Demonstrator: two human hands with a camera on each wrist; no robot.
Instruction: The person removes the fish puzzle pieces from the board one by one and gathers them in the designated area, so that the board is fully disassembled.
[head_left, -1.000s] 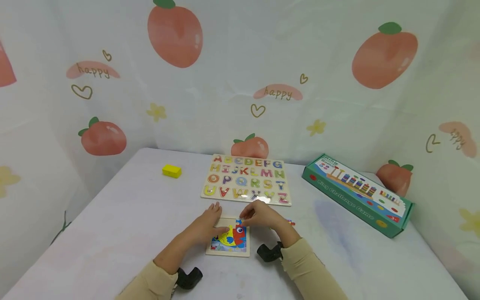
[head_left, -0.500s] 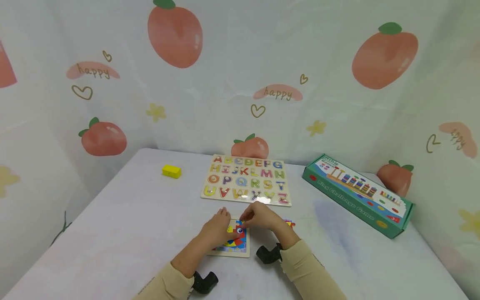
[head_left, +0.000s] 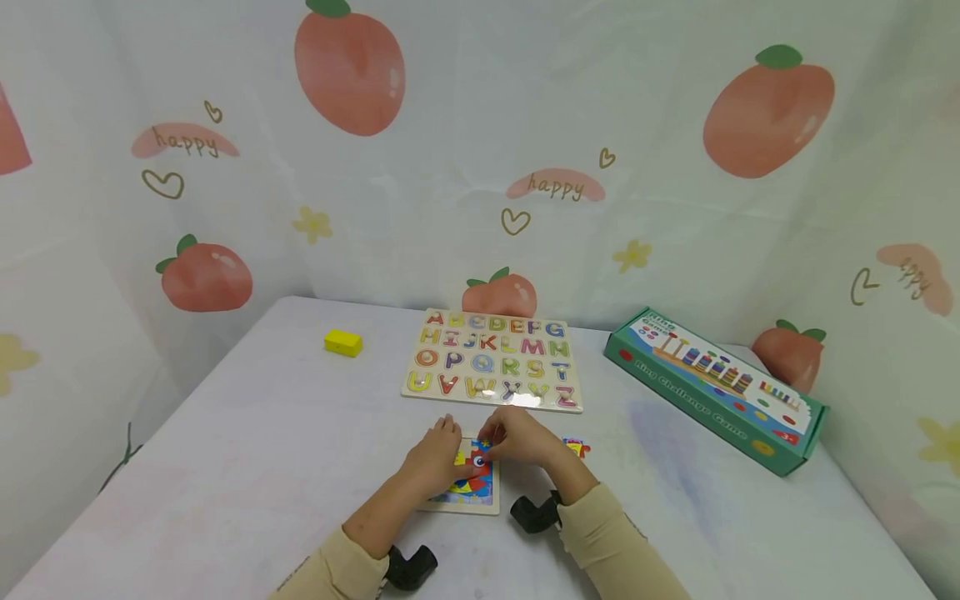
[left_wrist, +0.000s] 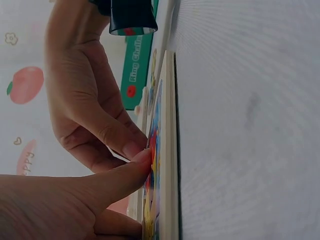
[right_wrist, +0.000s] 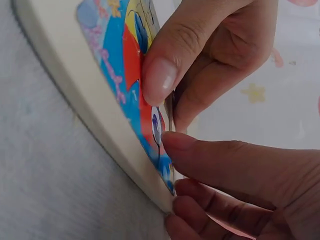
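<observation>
A small fish jigsaw puzzle in a pale wooden tray (head_left: 495,500) lies flat at the table's front middle. My left hand (head_left: 432,461) lies over its left part, thumb pressing the red fish piece (right_wrist: 131,60); the fingers stretch past the yellow body. At the tray's top right corner my right hand (head_left: 521,437) pinches a puzzle piece with part of the fish's eye (right_wrist: 162,142), thumb on its face and fingers curled by the tray edge. In the right wrist view a thin seam crosses the eye. Another puzzle piece (head_left: 577,447) lies behind the right wrist, partly hidden.
Behind the tray lies a wooden alphabet board (head_left: 491,360). A green ring game box (head_left: 716,390) stands at the right, and a yellow block (head_left: 342,342) at the back left. Black wrist cameras (head_left: 411,568) hang close above the white table (head_left: 225,467). A printed curtain backs it.
My left hand has slid right across the puzzle, its thumb now on the red piece and covering more of the fish. The right hand stays at the corner, dipping slightly lower.
</observation>
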